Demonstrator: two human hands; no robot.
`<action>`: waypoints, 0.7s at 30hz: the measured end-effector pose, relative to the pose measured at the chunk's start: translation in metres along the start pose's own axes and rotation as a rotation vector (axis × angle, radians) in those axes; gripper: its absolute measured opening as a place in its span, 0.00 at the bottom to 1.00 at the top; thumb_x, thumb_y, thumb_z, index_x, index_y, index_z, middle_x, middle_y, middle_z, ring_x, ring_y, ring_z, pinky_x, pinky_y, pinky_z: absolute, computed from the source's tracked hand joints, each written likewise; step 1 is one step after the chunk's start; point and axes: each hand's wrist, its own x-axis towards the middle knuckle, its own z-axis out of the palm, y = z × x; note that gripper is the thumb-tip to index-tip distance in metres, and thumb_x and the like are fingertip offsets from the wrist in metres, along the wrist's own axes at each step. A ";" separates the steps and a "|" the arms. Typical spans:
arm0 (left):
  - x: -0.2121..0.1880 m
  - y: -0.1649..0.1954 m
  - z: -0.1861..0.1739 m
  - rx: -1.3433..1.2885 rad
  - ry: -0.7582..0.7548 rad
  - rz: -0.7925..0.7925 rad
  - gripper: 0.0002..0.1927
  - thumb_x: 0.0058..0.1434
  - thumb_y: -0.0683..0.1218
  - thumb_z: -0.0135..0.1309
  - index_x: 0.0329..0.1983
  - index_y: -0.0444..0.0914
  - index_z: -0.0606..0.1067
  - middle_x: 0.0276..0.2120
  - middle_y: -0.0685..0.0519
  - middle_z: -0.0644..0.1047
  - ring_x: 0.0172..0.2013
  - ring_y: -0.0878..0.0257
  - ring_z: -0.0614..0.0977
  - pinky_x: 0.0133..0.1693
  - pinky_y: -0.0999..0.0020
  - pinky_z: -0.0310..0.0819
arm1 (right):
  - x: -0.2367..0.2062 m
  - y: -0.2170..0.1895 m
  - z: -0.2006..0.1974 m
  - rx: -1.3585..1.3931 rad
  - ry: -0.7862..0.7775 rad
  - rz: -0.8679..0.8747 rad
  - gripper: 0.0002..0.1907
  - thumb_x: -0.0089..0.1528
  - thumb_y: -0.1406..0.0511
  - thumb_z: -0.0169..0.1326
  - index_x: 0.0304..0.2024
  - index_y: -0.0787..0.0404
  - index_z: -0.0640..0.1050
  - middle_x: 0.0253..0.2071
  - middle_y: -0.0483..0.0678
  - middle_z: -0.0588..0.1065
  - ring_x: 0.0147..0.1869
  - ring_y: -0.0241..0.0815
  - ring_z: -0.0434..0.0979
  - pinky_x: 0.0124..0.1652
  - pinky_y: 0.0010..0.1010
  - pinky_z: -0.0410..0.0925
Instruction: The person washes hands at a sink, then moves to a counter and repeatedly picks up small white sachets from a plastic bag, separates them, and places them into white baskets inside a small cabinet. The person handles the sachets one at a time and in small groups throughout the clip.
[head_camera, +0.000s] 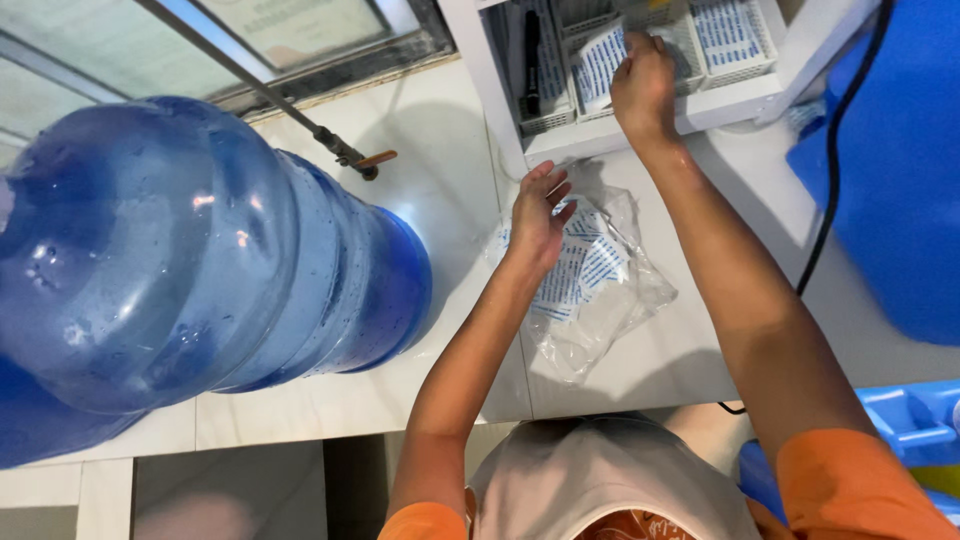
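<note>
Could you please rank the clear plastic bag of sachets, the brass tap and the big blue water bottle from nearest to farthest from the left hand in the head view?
From the left hand:
1. Clear plastic bag of sachets, directly under it.
2. Brass tap, to its left.
3. Big blue water bottle, far left.

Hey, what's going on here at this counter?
A person stands at a tiled counter. Their right hand holds a small blue-and-white packet at a white basket on a shelf. Their left hand rests on a clear plastic bag of similar packets. A large blue water jug lies beside them.
</note>
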 end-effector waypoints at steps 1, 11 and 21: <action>-0.005 0.005 -0.007 0.006 0.002 0.019 0.25 0.65 0.47 0.47 0.66 0.39 0.64 0.57 0.50 0.71 0.53 0.60 0.72 0.53 0.58 0.67 | 0.002 0.003 0.008 -0.044 -0.035 -0.025 0.15 0.60 0.79 0.51 0.49 0.71 0.78 0.45 0.64 0.76 0.48 0.64 0.76 0.47 0.46 0.70; -0.021 0.030 -0.054 0.048 0.064 0.078 0.23 0.65 0.43 0.48 0.64 0.35 0.64 0.51 0.51 0.73 0.48 0.63 0.72 0.51 0.62 0.70 | -0.003 0.003 0.032 -0.629 -0.201 -0.235 0.03 0.49 0.73 0.60 0.26 0.66 0.82 0.44 0.64 0.76 0.54 0.64 0.70 0.50 0.47 0.66; -0.047 0.008 -0.057 0.525 -0.427 -0.002 0.10 0.67 0.38 0.44 0.41 0.31 0.77 0.38 0.46 0.81 0.38 0.60 0.82 0.47 0.64 0.79 | -0.140 -0.011 -0.052 -0.081 -1.333 0.164 0.10 0.62 0.62 0.59 0.41 0.62 0.83 0.37 0.55 0.81 0.40 0.51 0.82 0.45 0.41 0.73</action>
